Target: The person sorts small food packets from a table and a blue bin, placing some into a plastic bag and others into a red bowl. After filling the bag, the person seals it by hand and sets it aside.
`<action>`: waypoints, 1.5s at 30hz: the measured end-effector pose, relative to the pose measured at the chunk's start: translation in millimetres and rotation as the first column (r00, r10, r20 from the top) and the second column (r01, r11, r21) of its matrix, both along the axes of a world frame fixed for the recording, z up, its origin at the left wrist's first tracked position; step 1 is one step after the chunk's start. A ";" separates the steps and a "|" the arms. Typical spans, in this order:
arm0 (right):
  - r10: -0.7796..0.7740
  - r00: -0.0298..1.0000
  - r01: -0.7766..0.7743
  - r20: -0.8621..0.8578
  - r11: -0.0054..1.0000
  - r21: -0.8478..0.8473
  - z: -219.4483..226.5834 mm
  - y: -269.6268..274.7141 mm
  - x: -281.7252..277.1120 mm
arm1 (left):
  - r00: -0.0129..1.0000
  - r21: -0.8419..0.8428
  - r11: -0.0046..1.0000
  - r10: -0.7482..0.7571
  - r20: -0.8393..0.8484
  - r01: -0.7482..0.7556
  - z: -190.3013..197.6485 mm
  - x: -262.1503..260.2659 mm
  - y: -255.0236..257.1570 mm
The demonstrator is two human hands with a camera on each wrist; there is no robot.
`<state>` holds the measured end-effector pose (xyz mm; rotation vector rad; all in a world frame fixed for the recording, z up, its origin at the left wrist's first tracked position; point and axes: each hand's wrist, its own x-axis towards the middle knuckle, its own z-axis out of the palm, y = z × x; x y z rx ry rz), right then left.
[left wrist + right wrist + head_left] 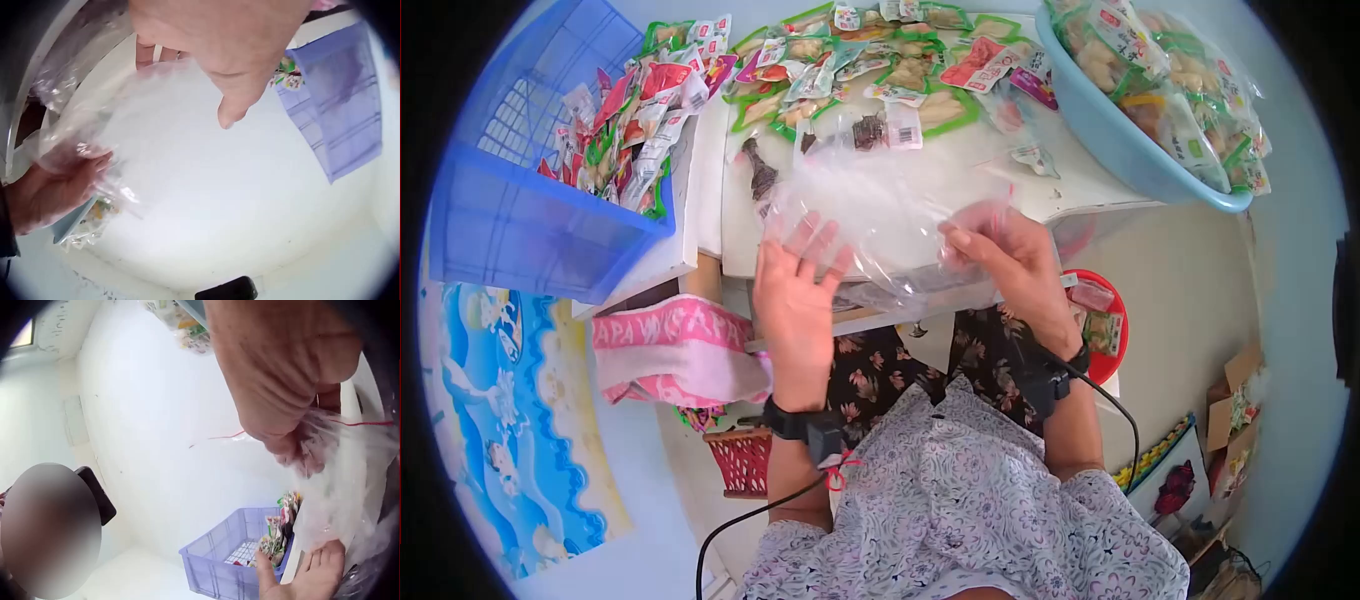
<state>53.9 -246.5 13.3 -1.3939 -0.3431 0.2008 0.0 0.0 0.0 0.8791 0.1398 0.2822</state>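
A clear plastic bag (870, 205) is stretched between both hands above the front of the white table. My right hand (1018, 262) pinches its right side between thumb and fingers. The left hand (793, 300) is held palm up with fingers spread, its fingertips at the bag's left side. In the right wrist view the bag (337, 487) shows a thin red line along its edge, and the right fingers bunch the film. A dark brown packaged piece of food (759, 170) lies just beyond the left fingertips.
Many sealed food packets (905, 72) cover the back of the table (745, 235). At the left, a blue crate (520, 225) contains more packets. A light blue basin (1100, 125) heaped with packets stands at the right. Below the table's right side is a red basin (1122, 335).
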 end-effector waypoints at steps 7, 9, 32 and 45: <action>-0.296 0.951 0.301 -0.090 0.952 0.057 -0.3 -7.2 15.7 | 0.988 0.146 0.981 0.141 -0.061 -0.131 1.1 4.4 28.2; -0.359 0.932 0.360 -0.050 0.932 0.029 5.3 -9.5 26.1 | 0.987 0.169 0.974 0.159 -0.038 -0.150 2.6 6.6 24.3; -0.195 0.918 0.343 0.346 0.829 -0.443 -15.8 51.6 51.4 | 0.977 0.973 0.095 -0.021 0.213 -0.210 10.3 38.9 -38.3; 0.205 0.838 0.308 0.505 0.586 -0.749 41.8 14.2 125.2 | 0.990 0.986 0.092 -0.010 0.139 -0.137 3.2 47.3 -27.9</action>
